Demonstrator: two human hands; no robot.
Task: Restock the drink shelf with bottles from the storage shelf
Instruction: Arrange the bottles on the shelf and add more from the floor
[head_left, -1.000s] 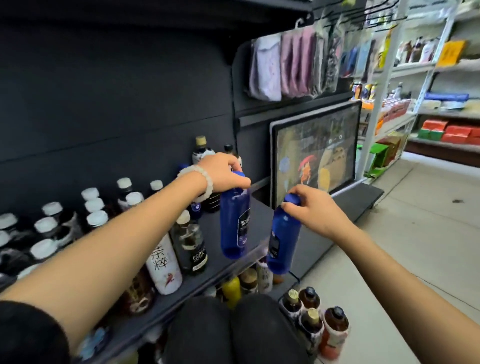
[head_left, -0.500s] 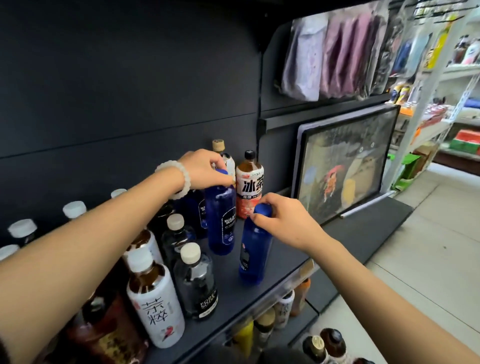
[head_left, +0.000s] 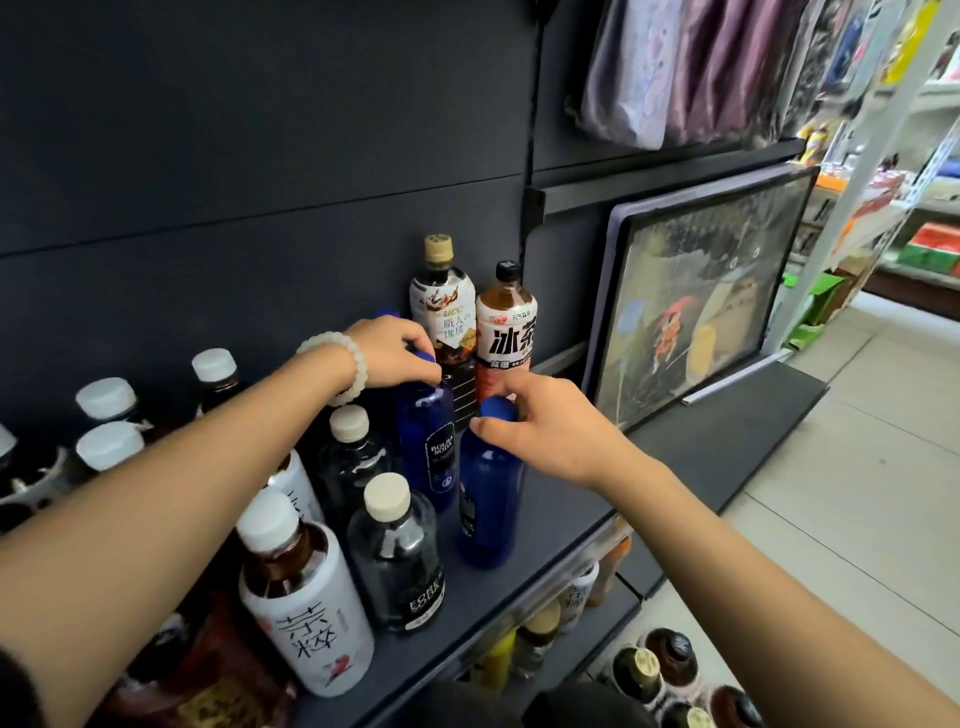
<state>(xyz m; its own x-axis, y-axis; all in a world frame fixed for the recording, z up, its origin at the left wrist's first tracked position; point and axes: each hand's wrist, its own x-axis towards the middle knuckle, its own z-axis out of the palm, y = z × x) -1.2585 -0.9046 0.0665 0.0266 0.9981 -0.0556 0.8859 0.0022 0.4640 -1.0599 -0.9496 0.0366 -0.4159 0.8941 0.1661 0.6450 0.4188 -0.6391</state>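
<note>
Two blue soda bottles stand upright on the dark drink shelf (head_left: 550, 525). My left hand (head_left: 392, 356), with a bead bracelet at the wrist, grips the cap of the rear blue bottle (head_left: 428, 447). My right hand (head_left: 545, 421) grips the cap of the front blue bottle (head_left: 488, 504), which stands near the shelf's front edge. Behind them stand a UCC coffee bottle (head_left: 444, 306) and an orange iced-tea bottle (head_left: 506, 332) against the back panel.
White-capped bottles fill the shelf's left part, among them a dark soda bottle (head_left: 397, 561) and a white tea bottle (head_left: 306, 597). A framed picture (head_left: 696, 306) leans at the right. More bottles (head_left: 660, 670) stand on the floor and lower shelf.
Both hands carried the blue bottles from in front of the shelf edge inward and set them down on the shelf. The view moved closer to the shelf.
</note>
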